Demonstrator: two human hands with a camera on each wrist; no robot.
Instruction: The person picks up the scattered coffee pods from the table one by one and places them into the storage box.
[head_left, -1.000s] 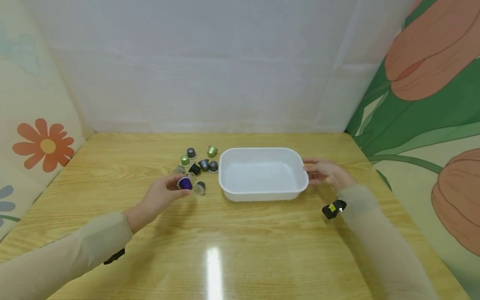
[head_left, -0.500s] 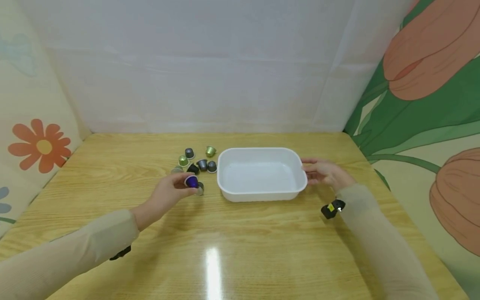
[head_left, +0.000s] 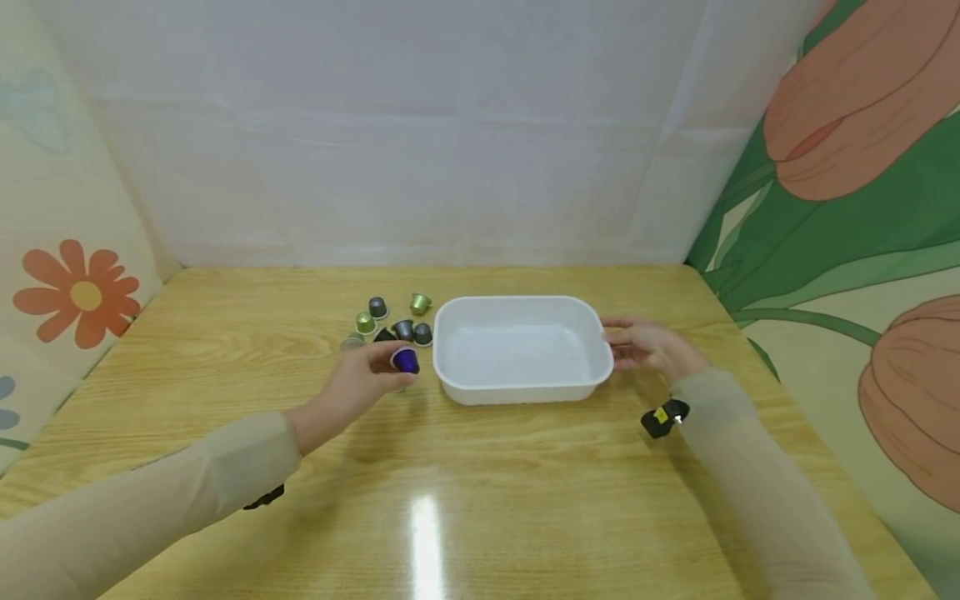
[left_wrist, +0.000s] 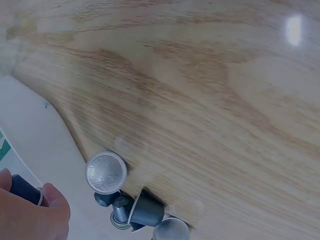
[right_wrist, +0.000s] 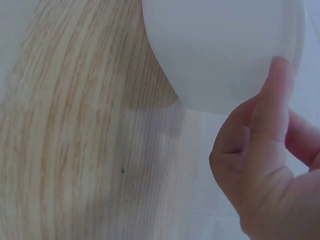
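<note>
My left hand [head_left: 352, 390] pinches a purple coffee capsule [head_left: 406, 360] between thumb and fingers, above the table just left of a white rectangular basin [head_left: 522, 393]. In the left wrist view the held capsule [left_wrist: 25, 190] looks dark, and the basin wall is behind the hand. Several other capsules lie beyond the hand, among them a green capsule [head_left: 365, 322], a grey capsule [head_left: 377, 307] and a light green capsule [head_left: 420, 303]. Some are partly hidden by the fingers. At the basin's right end, my right hand [head_left: 651, 343] touches the outer wall with its fingers.
A wooden table [head_left: 510, 483] carries everything. Behind it hangs a white cloth [head_left: 450, 150], with flower-patterned panels at left and right. Inside the basin only its bare white floor shows. The left wrist view shows a foil-lidded capsule [left_wrist: 106, 173] beside the basin.
My left hand has moved right with the purple capsule, from over the loose capsules toward the basin's left side. My right hand stays at the basin's right end.
</note>
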